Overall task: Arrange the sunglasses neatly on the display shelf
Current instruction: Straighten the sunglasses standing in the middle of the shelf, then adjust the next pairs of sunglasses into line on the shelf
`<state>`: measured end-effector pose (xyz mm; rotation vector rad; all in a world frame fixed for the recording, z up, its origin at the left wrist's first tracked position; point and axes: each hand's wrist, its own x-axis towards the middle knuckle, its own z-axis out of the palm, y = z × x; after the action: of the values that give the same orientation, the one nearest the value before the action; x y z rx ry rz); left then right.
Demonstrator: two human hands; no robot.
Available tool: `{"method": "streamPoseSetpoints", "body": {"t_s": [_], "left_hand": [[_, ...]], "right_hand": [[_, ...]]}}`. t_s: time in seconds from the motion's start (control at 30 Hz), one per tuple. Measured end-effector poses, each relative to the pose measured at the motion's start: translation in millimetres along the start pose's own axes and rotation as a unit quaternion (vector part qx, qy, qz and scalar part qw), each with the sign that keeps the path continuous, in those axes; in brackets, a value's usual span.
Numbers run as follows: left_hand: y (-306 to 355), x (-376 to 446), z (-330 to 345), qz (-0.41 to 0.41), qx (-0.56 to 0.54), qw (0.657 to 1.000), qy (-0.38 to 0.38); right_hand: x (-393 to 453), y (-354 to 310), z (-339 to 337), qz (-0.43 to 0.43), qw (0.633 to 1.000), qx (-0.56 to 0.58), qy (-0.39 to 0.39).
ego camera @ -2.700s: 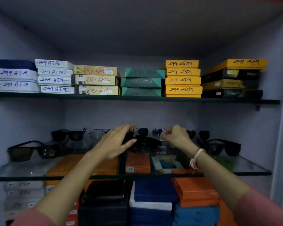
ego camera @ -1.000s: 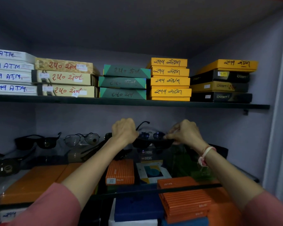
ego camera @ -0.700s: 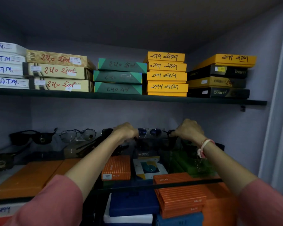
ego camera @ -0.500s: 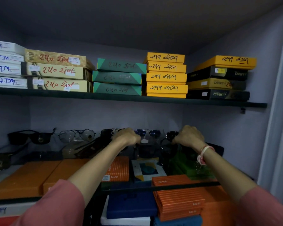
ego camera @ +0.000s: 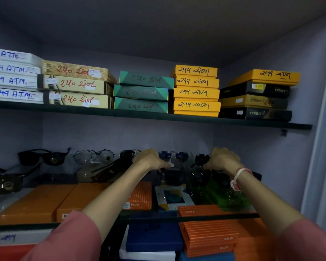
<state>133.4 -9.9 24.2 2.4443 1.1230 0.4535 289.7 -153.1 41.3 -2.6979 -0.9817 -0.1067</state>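
Note:
My left hand (ego camera: 150,158) and my right hand (ego camera: 221,159) each grip one end of a pair of dark sunglasses (ego camera: 174,177), held low over the middle of the glass display shelf (ego camera: 196,216). Behind it, along the back wall, stand blue-lensed sunglasses (ego camera: 173,156), clear aviator glasses (ego camera: 93,156) and black sunglasses (ego camera: 43,157). Another dark pair (ego camera: 5,183) lies at the far left. The held pair is dim and partly hidden by my hands.
Stacked boxes fill the upper shelf (ego camera: 158,117): white, beige, green, yellow and black. Orange boxes (ego camera: 36,202), a striped orange box (ego camera: 139,196) and a patterned box (ego camera: 172,198) show at the glass shelf; blue and orange boxes sit below. A wall closes the right side.
Both hands have come down slightly with the dark sunglasses, from level with the blue-lensed pair to just in front of and below it. Earlier the view swung to the right.

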Motion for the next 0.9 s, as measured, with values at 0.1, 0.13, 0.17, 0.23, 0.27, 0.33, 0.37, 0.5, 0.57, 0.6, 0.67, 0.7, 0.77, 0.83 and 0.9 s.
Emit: {"method": "streamPoseSetpoints", "body": {"t_s": [0.1,0.13,0.17,0.23,0.27,0.33,0.37,0.5,0.57,0.6,0.67,0.7,0.77,0.83,0.9], "left_hand": [[-11,-8,-15,-0.016,0.007,0.999,0.031],[-19,-9,-21,-0.017,0.006,0.999,0.046],[-27,-11,-28,-0.020,0.012,0.998,0.064],[-48,-13,-42,-0.038,0.043,0.993,0.103],[-59,-14,-48,-0.049,0.064,0.990,0.118],[-79,-16,-58,-0.068,0.096,0.984,0.137],[-88,-17,-61,-0.076,0.113,0.981,0.138],[-115,-21,-65,-0.080,0.178,0.975,0.110],[-124,-24,-66,-0.072,0.180,0.976,0.101],[-127,-25,-67,-0.067,0.178,0.977,0.099],[-135,-29,-72,-0.060,0.180,0.977,0.097],[-138,-31,-75,-0.057,0.184,0.976,0.097],[-145,-35,-81,-0.050,0.191,0.975,0.097],[-153,-37,-87,-0.044,0.192,0.975,0.098],[-159,-39,-90,-0.038,0.192,0.975,0.108]], "right_hand": [[-9,-21,-11,-0.011,0.998,-0.041,0.050],[-11,-31,-12,-0.021,0.997,-0.030,0.064],[-13,-43,-13,-0.040,0.996,-0.009,0.076],[-16,-71,-10,-0.090,0.991,0.046,0.083],[-18,-85,-6,-0.115,0.988,0.067,0.077],[-20,-115,6,-0.150,0.982,0.101,0.055],[-22,-129,14,-0.158,0.980,0.116,0.037],[-32,-173,41,-0.163,0.981,0.102,-0.016],[-35,-184,50,-0.149,0.985,0.088,-0.025],[-36,-187,53,-0.137,0.987,0.081,-0.022],[-37,-191,57,-0.111,0.991,0.077,-0.011],[-38,-191,58,-0.098,0.992,0.082,-0.010],[-40,-188,59,-0.078,0.993,0.088,-0.011],[-42,-185,61,-0.059,0.995,0.083,-0.005],[-42,-183,64,-0.043,0.996,0.082,0.000]]}}
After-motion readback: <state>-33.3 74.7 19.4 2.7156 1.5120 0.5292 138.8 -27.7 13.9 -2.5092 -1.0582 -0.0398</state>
